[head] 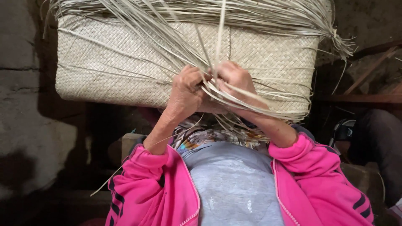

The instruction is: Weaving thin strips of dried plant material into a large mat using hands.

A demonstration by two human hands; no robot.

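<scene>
A large pale woven straw piece point(117, 62) with a flat plaited surface lies in front of me. Long loose straw strips point(268, 14) fan out from its far edge and sweep across it. My left hand point(185, 91) and my right hand point(235, 80) meet at the middle of its near edge. Both are closed on a bunch of loose strips point(251, 102), which curves off to the right from between my fingers. One strip point(220, 29) stands straight up from my hands. My pink jacket sleeves point(153, 175) and grey shirt fill the bottom of the view.
A rough grey concrete surface point(29, 125) lies on the left. Wooden beams point(368, 98) cross at the right, with a dark clothed shape point(379, 138) below them. A single stray strip point(106, 184) hangs by my left sleeve.
</scene>
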